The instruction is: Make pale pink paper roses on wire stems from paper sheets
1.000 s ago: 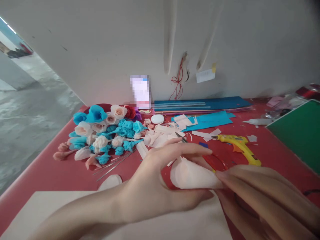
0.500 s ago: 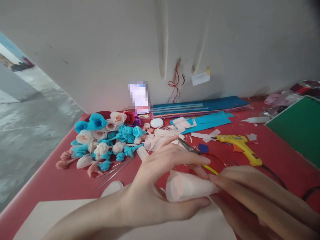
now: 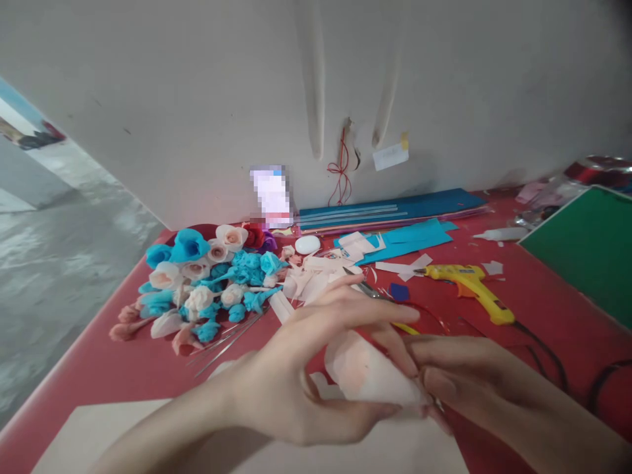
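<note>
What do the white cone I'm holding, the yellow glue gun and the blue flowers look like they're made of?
White cone: probably thin, matte paper, given its soft, thin edge and lack of shine.
Glue gun: likely smooth, hard plastic, judging by its evenly coloured, moulded body.
Blue flowers: perhaps matte crepe paper, from the ruffled petals; fabric is possible.

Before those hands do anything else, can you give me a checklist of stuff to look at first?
1. Left hand curled around the white paper cone: ok.
2. Right hand at the cone's narrow end: ok.
3. Yellow glue gun lying apart from both hands: ok.
4. Glue gun hot or cold: cannot tell.
5. Metal-tipped tool fully in sight: not ok, the left hand partly hides it.
</note>
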{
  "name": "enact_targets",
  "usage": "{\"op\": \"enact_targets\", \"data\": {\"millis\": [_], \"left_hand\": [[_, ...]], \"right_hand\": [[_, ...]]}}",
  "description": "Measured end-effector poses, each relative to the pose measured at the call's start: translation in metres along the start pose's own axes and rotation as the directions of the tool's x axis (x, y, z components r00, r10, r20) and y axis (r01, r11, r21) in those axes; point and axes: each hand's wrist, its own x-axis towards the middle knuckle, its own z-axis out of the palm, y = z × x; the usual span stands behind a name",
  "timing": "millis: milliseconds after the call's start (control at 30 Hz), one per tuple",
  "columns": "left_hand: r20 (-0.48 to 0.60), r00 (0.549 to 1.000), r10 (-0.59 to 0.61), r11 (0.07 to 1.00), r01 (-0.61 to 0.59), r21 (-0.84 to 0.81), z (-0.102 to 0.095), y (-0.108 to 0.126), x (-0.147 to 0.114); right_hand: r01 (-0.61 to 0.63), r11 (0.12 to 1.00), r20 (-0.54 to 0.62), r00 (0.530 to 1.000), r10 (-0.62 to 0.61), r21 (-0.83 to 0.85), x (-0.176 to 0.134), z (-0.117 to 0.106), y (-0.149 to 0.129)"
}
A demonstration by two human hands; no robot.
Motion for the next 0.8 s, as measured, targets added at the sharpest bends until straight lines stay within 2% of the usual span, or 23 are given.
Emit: {"op": "enact_targets", "data": {"millis": [67,100,267,367,467,567,667,733,800], "left_hand": [[0.013,0.999,-0.047,0.998,0.047,-0.040,0.002,-0.002,-0.001],[0.018,0.997,-0.070,0.996,0.071,-0.052,0.002,-0.003,-0.002],[0.035,0.997,-0.073,0.995,0.075,-0.061,0.002,-0.003,-0.001],[0.030,0.999,-0.011,0.999,0.013,-0.040,0.001,-0.003,-0.001],[-0.001,0.999,0.047,0.999,-0.047,0.022,-0.002,-0.006,0.000],[-0.119,0.986,0.113,0.990,-0.103,0.092,-0.005,-0.010,0.000],[-0.250,0.945,0.210,0.972,-0.174,0.157,-0.008,-0.012,0.001],[-0.304,0.929,0.213,0.967,-0.156,0.201,-0.009,-0.011,0.003],[-0.325,0.929,0.176,0.967,-0.101,0.234,-0.009,-0.010,0.004]], "right_hand": [[-0.122,0.970,0.264,0.962,0.064,0.209,0.009,-0.003,-0.005],[-0.189,0.937,0.350,0.933,0.079,0.293,0.013,-0.004,-0.007],[-0.455,0.701,0.457,0.866,0.204,0.549,0.015,0.002,-0.007],[-0.541,0.552,0.528,0.825,0.202,0.634,0.012,0.009,-0.003],[-0.519,0.474,0.504,0.846,0.171,0.711,0.011,0.013,-0.002],[-0.503,0.422,0.467,0.863,0.195,0.754,0.015,0.013,-0.004],[-0.502,0.358,0.431,0.864,0.262,0.787,0.018,0.013,-0.008],[-0.466,0.361,0.374,0.878,0.298,0.808,0.020,0.014,-0.009],[-0.418,0.399,0.306,0.898,0.315,0.816,0.022,0.015,-0.008]]}}
